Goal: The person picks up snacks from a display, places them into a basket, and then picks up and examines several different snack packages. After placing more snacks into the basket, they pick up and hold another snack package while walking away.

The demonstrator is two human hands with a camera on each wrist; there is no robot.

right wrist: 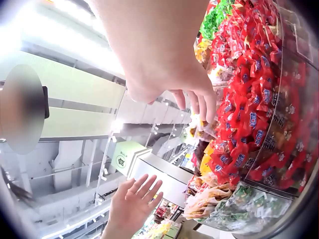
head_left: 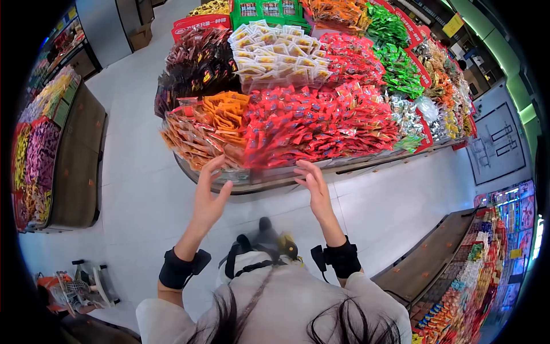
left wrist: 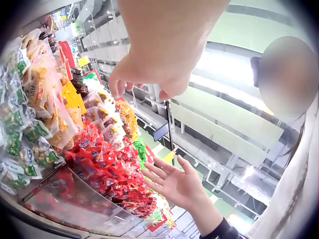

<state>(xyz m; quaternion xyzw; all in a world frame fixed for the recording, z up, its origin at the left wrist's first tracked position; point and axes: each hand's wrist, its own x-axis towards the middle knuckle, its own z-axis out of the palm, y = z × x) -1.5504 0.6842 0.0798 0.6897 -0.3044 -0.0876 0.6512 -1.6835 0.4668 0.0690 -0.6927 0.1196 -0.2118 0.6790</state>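
Both hands are raised apart in front of a display stand heaped with wrapped snacks. My left hand [head_left: 211, 198] has its thumb spread and its fingers loosely bent, close to the stand's front left corner and the clear-wrapped orange packets [head_left: 192, 132]. Facing it across a gap, my right hand [head_left: 315, 189] is at the front edge, below the heap of red packets [head_left: 321, 123]. Neither holds anything. In the left wrist view the right palm [left wrist: 177, 185] shows with fingers spread. From the right wrist, the left palm [right wrist: 132, 205] appears equally bare. Green-and-white packets [right wrist: 249, 209] fill the corner bin.
A clear panel [right wrist: 286, 124] fronts the red packets. Behind them lie white packets [head_left: 275, 54], dark packets [head_left: 200, 63] and green packets [head_left: 401, 69]. Another snack stand [head_left: 74, 155] is at left, more shelving [head_left: 435, 258] at right. Pale floor [head_left: 137, 132] runs between.
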